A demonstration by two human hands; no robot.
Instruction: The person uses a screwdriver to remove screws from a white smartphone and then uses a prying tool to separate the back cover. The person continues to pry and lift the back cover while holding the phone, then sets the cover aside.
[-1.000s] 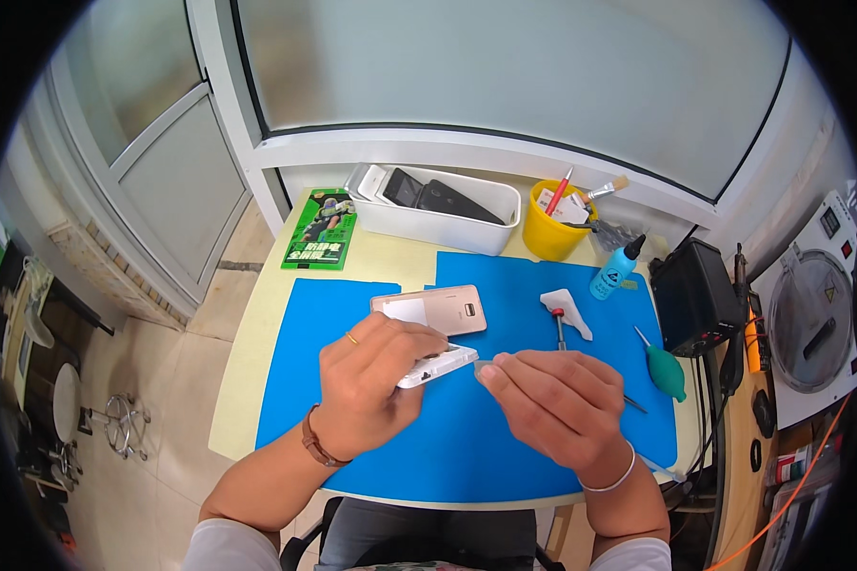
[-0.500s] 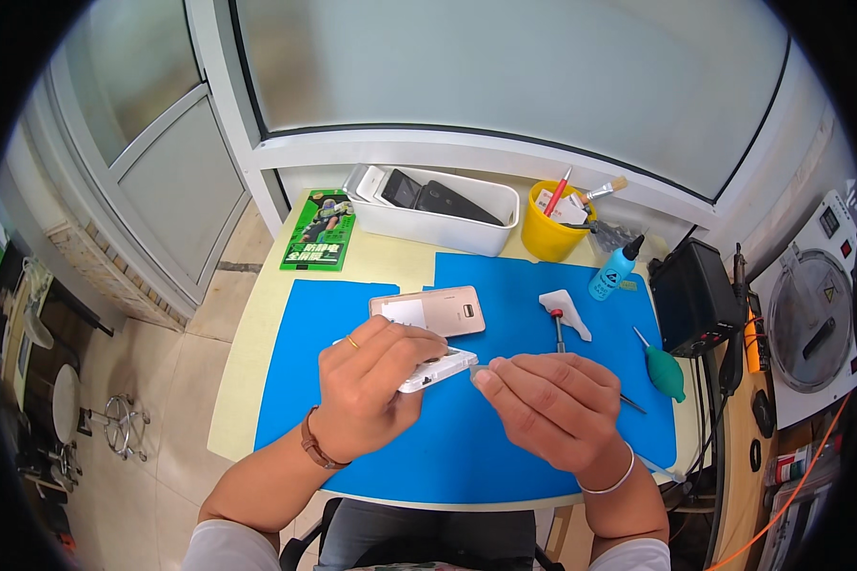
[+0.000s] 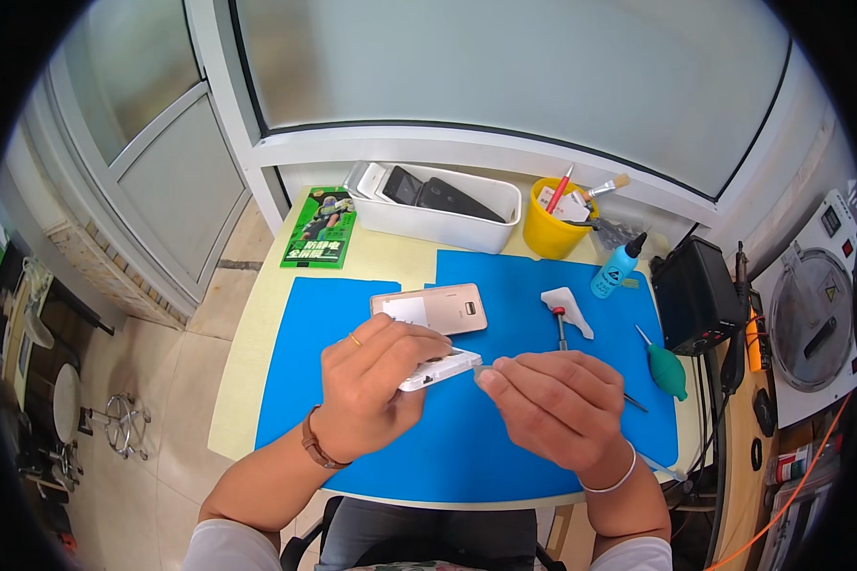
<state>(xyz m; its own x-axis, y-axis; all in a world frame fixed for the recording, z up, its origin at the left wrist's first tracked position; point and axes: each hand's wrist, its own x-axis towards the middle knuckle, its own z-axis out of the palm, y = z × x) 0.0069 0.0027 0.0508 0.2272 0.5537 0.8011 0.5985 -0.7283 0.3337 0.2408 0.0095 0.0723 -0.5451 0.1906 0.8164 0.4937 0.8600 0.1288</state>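
Observation:
Above the blue mat, my left hand (image 3: 367,371) is closed around a thin white-edged phone body (image 3: 440,372), held tilted with its edge toward the right. My fingers cover much of it. My right hand (image 3: 554,404) pinches a small thin greyish piece (image 3: 481,372) between thumb and fingers, right beside the phone body's corner; whether the two touch I cannot tell. Just beyond my left hand lies a rose-gold phone back (image 3: 452,308) on the mat. A red-topped screwdriver (image 3: 562,331) stands or leans past my right hand, next to a white angular piece (image 3: 573,309).
On the table behind the mat (image 3: 343,309) are a green printed packet (image 3: 319,228), a white bin (image 3: 428,228) of phones and a yellow tool cup (image 3: 549,234). To the right come a blue bottle (image 3: 614,270), a green air blower (image 3: 667,371) and a black box (image 3: 697,305).

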